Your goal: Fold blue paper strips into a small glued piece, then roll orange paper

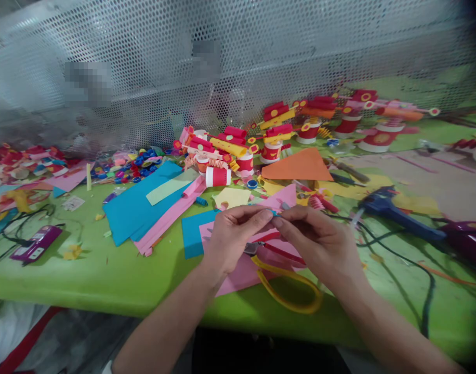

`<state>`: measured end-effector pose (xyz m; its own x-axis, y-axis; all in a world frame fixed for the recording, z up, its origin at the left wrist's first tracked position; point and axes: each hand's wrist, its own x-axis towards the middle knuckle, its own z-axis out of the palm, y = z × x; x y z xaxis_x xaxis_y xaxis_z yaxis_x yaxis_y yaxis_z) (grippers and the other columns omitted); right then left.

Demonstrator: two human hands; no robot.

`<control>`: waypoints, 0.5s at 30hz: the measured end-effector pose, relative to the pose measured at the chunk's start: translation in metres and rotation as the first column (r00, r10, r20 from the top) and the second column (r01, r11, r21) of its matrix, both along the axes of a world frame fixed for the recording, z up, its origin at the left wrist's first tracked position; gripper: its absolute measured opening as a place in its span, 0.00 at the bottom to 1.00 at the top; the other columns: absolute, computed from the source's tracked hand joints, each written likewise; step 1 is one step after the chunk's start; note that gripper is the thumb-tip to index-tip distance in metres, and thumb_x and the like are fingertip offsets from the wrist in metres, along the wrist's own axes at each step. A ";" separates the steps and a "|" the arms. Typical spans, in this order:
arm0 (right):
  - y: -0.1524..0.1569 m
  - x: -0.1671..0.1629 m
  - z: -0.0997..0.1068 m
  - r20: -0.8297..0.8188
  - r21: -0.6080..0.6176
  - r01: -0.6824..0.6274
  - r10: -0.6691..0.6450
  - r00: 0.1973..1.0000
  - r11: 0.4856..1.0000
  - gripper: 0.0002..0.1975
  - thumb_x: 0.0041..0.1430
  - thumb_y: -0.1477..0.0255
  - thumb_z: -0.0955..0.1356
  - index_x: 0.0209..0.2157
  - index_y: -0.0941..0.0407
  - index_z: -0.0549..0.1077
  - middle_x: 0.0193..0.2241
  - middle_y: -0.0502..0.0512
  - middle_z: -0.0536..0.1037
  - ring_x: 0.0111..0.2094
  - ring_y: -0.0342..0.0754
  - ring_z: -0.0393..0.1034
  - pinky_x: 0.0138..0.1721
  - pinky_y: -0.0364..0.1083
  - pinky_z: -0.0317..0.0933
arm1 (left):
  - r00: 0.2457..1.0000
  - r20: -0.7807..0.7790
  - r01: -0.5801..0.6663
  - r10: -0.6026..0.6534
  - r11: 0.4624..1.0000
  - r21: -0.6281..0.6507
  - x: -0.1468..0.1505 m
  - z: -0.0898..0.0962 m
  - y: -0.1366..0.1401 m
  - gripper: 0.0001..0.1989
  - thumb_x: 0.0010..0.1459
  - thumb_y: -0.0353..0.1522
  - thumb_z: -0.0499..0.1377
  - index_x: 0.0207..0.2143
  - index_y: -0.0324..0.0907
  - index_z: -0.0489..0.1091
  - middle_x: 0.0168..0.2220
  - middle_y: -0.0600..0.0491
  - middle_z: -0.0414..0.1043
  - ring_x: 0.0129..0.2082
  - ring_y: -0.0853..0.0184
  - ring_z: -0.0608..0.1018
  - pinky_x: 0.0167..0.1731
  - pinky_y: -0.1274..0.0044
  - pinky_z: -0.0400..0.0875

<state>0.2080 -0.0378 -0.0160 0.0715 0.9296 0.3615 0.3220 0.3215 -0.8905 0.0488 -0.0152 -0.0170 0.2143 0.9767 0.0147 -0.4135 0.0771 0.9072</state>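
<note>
The left hand [234, 236] and the right hand [324, 239] are nearly closed, and together they pinch a small blue piece [275, 213] above the green bench [144, 283]. It seems light and soft, perhaps paper, easily crushed; its edges are best to hold. Farther left, a white label [73, 203] has marks too small to read.

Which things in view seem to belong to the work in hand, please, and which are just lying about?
Likely in use: small blue piece, pinched by left hand and right hand; perhaps red-handled tool, yellow loop handle and blue glue gun nearby.
Apparently just lying about: orange paper, tipped paper cup, purple box.
</note>
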 end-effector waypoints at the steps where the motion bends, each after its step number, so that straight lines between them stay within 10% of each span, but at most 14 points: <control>1: 0.000 0.000 0.001 0.013 0.005 0.008 -0.008 1.000 1.000 0.07 0.60 0.65 0.73 0.32 0.53 0.77 0.25 0.50 0.78 0.23 0.44 0.69 0.25 0.44 0.64 | 1.000 0.010 0.005 -0.005 1.000 -0.012 0.000 -0.001 0.000 0.11 0.52 0.37 0.72 0.37 0.43 0.82 0.35 0.51 0.83 0.37 0.67 0.83 0.50 0.69 0.78; 15: 0.000 0.001 -0.001 0.004 0.015 0.018 -0.018 1.000 1.000 0.07 0.60 0.65 0.74 0.32 0.53 0.78 0.26 0.50 0.78 0.24 0.44 0.69 0.26 0.43 0.64 | 0.999 0.050 0.016 -0.013 0.997 -0.072 -0.001 -0.002 0.001 0.11 0.50 0.37 0.73 0.36 0.43 0.83 0.35 0.52 0.83 0.36 0.67 0.84 0.48 0.71 0.79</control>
<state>0.2087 -0.0379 -0.0171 0.0866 0.9226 0.3760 0.3313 0.3292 -0.8842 0.0478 -0.0143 -0.0187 0.2290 0.9724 -0.0451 -0.4558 0.1481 0.8777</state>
